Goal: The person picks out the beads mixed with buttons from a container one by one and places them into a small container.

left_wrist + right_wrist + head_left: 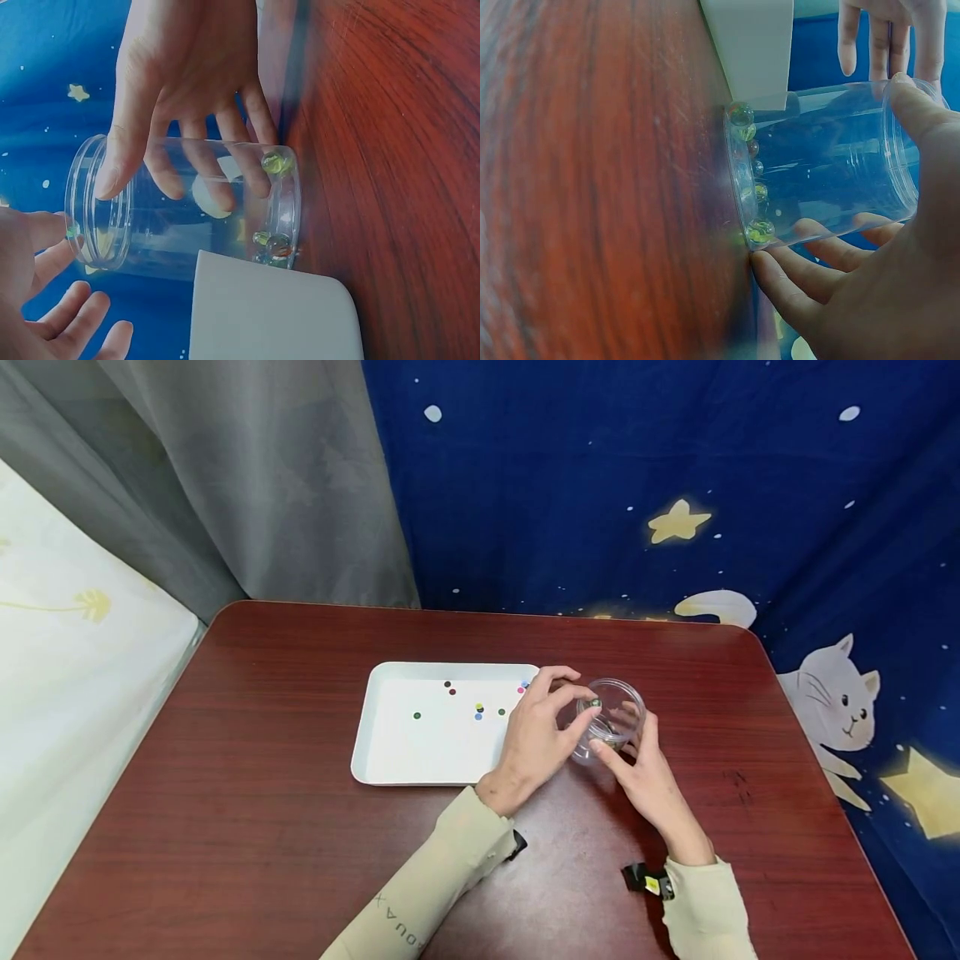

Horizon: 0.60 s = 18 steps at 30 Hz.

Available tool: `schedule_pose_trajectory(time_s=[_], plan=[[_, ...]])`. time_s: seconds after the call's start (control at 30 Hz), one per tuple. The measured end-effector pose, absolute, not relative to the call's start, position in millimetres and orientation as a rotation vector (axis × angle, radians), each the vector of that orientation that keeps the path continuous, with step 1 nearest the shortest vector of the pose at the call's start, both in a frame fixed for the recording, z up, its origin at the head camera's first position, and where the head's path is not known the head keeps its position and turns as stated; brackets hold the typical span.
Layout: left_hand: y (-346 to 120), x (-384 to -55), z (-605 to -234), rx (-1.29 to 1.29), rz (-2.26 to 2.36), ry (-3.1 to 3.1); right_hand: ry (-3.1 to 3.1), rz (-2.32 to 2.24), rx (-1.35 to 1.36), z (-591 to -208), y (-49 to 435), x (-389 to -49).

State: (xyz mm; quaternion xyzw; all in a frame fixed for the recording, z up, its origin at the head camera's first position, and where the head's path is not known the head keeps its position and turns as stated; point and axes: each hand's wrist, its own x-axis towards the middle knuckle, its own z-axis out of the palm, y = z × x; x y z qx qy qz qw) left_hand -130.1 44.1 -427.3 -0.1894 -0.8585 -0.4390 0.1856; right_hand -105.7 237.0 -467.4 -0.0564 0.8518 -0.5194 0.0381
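A clear plastic jar (611, 714) stands upright on the table, just right of the white tray. My right hand (651, 785) grips it, thumb on the near side and fingers round the far side. Several glass marbles (760, 229) lie on the jar's bottom in the right wrist view. At the jar's mouth my left hand (536, 735) pinches a green marble (596, 702) between thumb and index finger. The other fingers of that hand are spread apart, as the left wrist view shows.
The white tray (397, 760) lies flat on the brown wooden table (247, 793). Several small coloured round pieces, among them a green one (417, 716), are scattered in it. A blue curtain (570, 502) and a grey curtain (300, 485) hang behind the table.
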Motion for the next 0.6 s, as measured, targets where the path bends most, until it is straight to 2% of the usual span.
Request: schedule_pose_trajectory(time_s=[0.6], plan=[[43.3, -130.8, -425.8, -0.540, -1.246, -2.460, 2.620, -1.599, -0.170, -466.2, 236.6, -105.6]])
